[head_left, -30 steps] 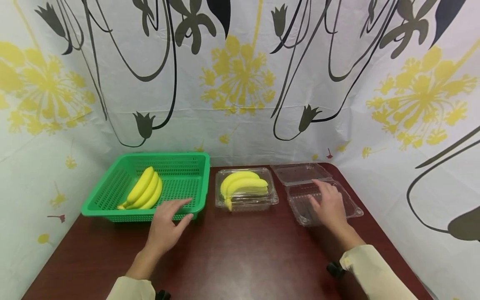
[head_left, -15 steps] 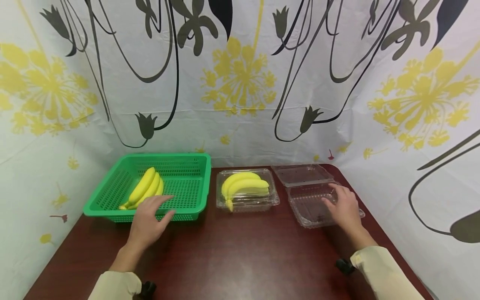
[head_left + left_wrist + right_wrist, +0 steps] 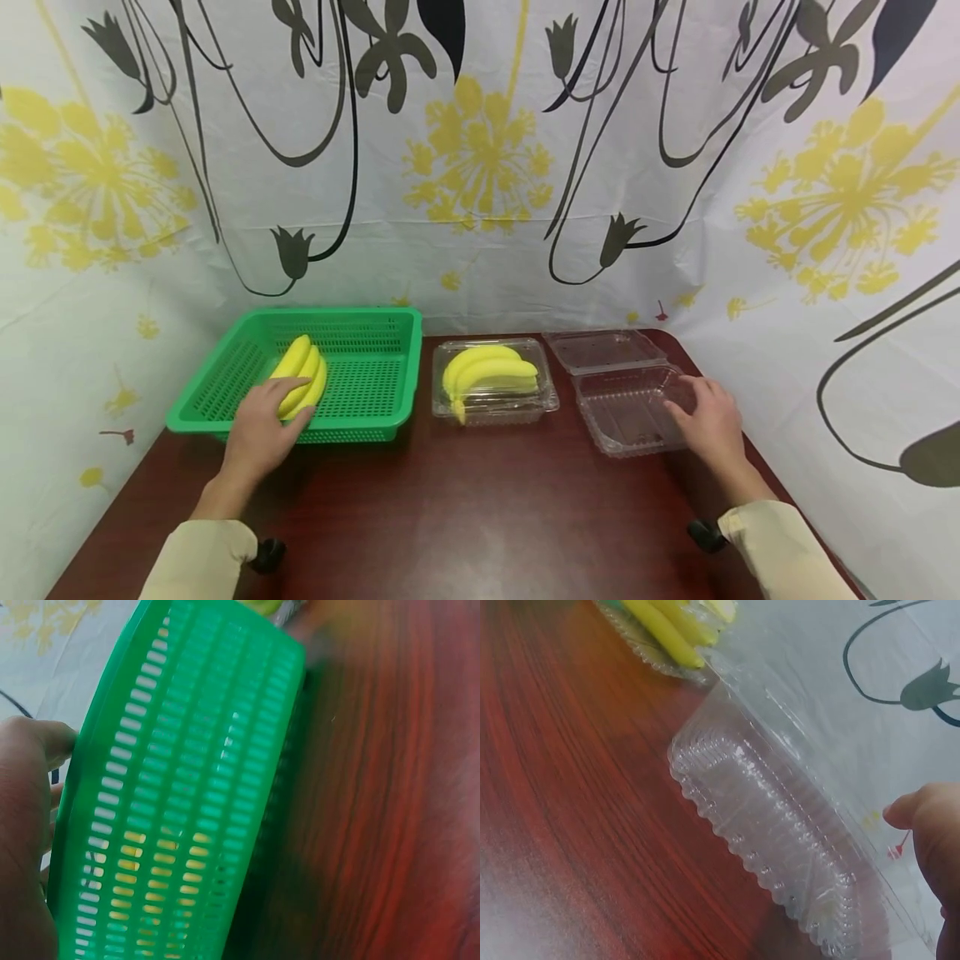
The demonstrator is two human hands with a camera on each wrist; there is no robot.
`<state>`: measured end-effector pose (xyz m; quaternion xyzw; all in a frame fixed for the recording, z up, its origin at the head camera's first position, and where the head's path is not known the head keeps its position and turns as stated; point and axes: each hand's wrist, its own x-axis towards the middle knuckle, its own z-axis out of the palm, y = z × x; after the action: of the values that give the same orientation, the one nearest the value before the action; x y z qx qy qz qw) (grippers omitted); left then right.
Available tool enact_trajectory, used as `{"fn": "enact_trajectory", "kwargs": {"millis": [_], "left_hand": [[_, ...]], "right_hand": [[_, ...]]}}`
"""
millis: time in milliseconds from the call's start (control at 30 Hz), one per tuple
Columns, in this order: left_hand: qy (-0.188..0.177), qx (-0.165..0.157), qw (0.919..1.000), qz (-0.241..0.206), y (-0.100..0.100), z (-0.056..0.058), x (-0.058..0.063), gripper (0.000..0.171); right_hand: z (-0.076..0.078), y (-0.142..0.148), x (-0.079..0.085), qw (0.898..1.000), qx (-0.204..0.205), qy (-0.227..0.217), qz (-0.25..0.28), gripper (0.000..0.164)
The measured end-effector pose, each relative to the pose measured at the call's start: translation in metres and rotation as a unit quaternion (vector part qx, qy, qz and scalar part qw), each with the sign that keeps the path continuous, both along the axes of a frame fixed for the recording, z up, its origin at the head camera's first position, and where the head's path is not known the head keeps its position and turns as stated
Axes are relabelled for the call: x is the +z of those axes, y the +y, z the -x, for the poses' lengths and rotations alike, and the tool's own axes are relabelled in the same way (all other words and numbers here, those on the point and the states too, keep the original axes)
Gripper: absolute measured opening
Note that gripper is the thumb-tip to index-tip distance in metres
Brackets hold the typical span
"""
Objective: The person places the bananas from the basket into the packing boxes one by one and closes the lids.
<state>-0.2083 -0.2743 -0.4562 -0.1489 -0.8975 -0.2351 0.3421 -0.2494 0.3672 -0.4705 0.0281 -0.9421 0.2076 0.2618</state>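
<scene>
1. A person's left arm (image 3: pixel 198 558) and right arm (image 3: pixel 783 546), both in cream sleeves, extend forward from the lower part of the head view, well apart.
2. The left hand (image 3: pixel 262 421) angles inward, back turned up, fingers loosely bent, thumb spread from them.
3. The right hand (image 3: pixel 714 423) mirrors that pose, fingers relaxed and angled inward, thumb apart.
4. Bare wrists (image 3: pixel 219 493) show beyond both cuffs.

A reddish-brown table (image 3: pixel 480 508) bears a green basket (image 3: pixel 352 427) and two clear boxes (image 3: pixel 630 415).
</scene>
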Motion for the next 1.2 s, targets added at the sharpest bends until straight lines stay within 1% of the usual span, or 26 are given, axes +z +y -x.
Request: {"fn": "enact_trajectory", "kwargs": {"millis": [67,133,233,333,433,500,633,733,800,900,1033,1200], "left_hand": [[-0.017,0.007,0.9998,0.008,-0.005,0.003,0.002,0.039],[-0.043,0.010,0.9988,0.021,-0.009,0.006,0.004,0.038],[-0.085,0.014,0.9952,0.046,-0.016,0.013,0.008,0.041],[-0.123,0.016,0.9906,0.058,-0.022,0.018,0.013,0.043],[-0.154,0.014,0.9865,0.054,-0.027,0.019,0.018,0.046],[-0.171,0.008,0.9840,0.049,-0.030,0.020,0.020,0.049],[-0.216,-0.003,0.9758,0.037,-0.035,0.024,0.024,0.054],[-0.247,-0.005,0.9684,0.036,-0.038,0.028,0.026,0.057],[-0.261,-0.008,0.9646,0.040,-0.039,0.031,0.028,0.059],[-0.271,-0.014,0.9612,0.049,-0.042,0.037,0.030,0.060],[-0.290,-0.024,0.9555,0.048,-0.048,0.043,0.032,0.062],[-0.327,-0.029,0.9435,0.043,-0.053,0.048,0.034,0.068]], "right_hand": [[0.000,0.003,-0.002,1.000,-0.001,-0.002,0.002,0.050],[-0.001,0.007,-0.004,1.000,0.001,-0.008,0.012,0.051],[-0.002,0.013,-0.008,0.999,0.000,-0.023,0.035,0.052],[-0.005,0.018,-0.010,0.997,-0.007,-0.046,0.055,0.053],[-0.007,0.021,-0.012,0.995,-0.010,-0.067,0.070,0.054],[-0.008,0.022,-0.014,0.994,-0.008,-0.072,0.078,0.054],[-0.013,0.021,-0.016,0.994,-0.003,-0.067,0.088,0.052],[-0.015,0.019,-0.018,0.994,-0.002,-0.063,0.090,0.052],[-0.016,0.019,-0.020,0.994,-0.005,-0.062,0.092,0.051],[-0.018,0.016,-0.024,0.993,-0.013,-0.066,0.100,0.052],[-0.020,0.013,-0.027,0.991,-0.024,-0.070,0.112,0.052],[-0.022,0.009,-0.031,0.989,-0.024,-0.072,0.127,0.053]]}}
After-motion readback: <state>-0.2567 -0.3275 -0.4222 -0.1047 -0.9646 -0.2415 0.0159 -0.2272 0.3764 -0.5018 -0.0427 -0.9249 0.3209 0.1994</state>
